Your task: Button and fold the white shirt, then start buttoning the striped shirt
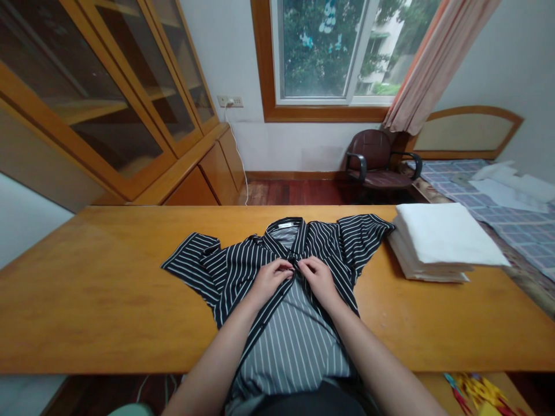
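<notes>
A black shirt with white stripes [247, 263] lies face up on the wooden table [108, 300], collar toward the far edge and short sleeves spread to both sides. Below the chest its front hangs apart, showing the grey striped inside. At the front opening, just under the collar, my left hand [272, 278] pinches one edge of the shirt. My right hand [318, 278] pinches the other edge close beside it. The fingertips of both hands nearly meet there. Any button between them is too small to make out.
A stack of folded white cloth or sheets [446, 237] sits at the table's right, touching the right sleeve. Beyond the table are a brown armchair [373, 159], a bed [459, 185] and a glass-door cabinet [130, 104]. Colourful items [481, 390] lie low at the right.
</notes>
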Motion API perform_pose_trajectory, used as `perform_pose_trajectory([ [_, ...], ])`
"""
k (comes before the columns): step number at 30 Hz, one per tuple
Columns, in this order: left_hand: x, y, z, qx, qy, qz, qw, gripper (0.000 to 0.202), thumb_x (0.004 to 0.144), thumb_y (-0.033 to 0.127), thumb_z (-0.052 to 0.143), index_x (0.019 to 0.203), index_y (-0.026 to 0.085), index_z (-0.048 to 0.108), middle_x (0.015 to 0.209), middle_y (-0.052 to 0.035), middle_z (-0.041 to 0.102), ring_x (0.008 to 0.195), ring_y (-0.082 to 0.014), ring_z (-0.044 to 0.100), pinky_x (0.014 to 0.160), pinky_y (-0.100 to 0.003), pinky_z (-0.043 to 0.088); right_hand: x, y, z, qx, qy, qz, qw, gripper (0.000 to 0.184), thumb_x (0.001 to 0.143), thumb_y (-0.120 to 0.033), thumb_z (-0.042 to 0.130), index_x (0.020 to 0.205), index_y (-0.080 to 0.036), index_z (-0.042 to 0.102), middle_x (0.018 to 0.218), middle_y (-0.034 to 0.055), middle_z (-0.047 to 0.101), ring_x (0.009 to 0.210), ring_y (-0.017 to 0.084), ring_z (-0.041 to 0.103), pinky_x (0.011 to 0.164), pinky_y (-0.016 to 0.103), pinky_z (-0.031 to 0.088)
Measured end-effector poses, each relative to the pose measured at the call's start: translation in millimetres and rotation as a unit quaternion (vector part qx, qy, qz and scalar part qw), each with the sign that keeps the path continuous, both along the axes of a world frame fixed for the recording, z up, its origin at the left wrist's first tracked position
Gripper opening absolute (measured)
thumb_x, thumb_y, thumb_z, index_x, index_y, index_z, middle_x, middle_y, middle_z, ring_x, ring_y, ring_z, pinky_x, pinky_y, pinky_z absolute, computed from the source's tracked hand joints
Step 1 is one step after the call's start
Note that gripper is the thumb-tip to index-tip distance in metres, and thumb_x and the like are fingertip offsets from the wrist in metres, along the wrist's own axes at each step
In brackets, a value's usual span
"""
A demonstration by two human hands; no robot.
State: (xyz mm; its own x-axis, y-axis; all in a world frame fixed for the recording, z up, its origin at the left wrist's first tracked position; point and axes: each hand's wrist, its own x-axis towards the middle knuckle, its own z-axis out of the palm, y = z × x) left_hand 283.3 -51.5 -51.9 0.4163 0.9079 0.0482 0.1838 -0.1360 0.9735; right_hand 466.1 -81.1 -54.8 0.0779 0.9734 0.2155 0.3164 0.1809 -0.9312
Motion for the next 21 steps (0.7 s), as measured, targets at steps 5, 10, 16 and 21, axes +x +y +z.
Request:
perform_pose_trajectory([
  [5, -0.4, -2.3, 0.6, 0.044, 0.061, 0.004, 0.997, 0.013, 0.087, 0.030, 0.061, 0.094, 0.020, 0.067, 0.090, -0.0024, 0.071, 0.084, -0.0178, 0.069, 0.079, -0.030, 0.056, -1.5, -2.0, 2.3, 0.003, -0.017, -0.016, 1.000, 0.023, 0.093, -0.035, 0.057, 0.084, -0.020, 0.072, 0.080, 0.0029, 0.065, 0.076, 0.018, 0.062, 0.071, 0.028, 0.045],
  [10, -0.1, -2.9, -1.4, 0.036, 0.051, -0.002, 0.998, 0.013, 0.089, 0.032, 0.059, 0.091, 0.020, 0.065, 0.085, -0.0014, 0.069, 0.077, -0.0167, 0.069, 0.074, -0.028, 0.056, -2.0, -2.1, -0.3, 0.009, -0.038, -0.011, 0.999, 0.022, 0.093, -0.035, 0.056, 0.086, -0.021, 0.072, 0.079, 0.0029, 0.065, 0.076, 0.018, 0.062, 0.072, 0.028, 0.046],
  [16, -0.4, -2.8, -3.3, 0.076, 0.061, 0.018, 0.995, 0.013, 0.086, 0.031, 0.065, 0.095, 0.020, 0.068, 0.091, -0.0024, 0.071, 0.081, -0.0169, 0.069, 0.078, -0.029, 0.055, -1.5, -3.5, -0.7, -0.003, -0.051, 0.001, 0.999, 0.021, 0.091, -0.033, 0.058, 0.085, -0.020, 0.074, 0.078, 0.0034, 0.066, 0.075, 0.019, 0.063, 0.071, 0.028, 0.046],
  [21, -0.8, -3.6, -1.0, 0.139, 0.099, 0.018, 0.985, 0.012, 0.089, 0.030, 0.063, 0.092, 0.021, 0.071, 0.089, -0.0028, 0.071, 0.084, -0.0177, 0.067, 0.080, -0.030, 0.052, 0.1, -4.8, -1.0, 0.001, -0.052, 0.010, 0.999, 0.024, 0.093, -0.035, 0.057, 0.086, -0.020, 0.074, 0.081, 0.0044, 0.068, 0.079, 0.019, 0.064, 0.075, 0.029, 0.048],
])
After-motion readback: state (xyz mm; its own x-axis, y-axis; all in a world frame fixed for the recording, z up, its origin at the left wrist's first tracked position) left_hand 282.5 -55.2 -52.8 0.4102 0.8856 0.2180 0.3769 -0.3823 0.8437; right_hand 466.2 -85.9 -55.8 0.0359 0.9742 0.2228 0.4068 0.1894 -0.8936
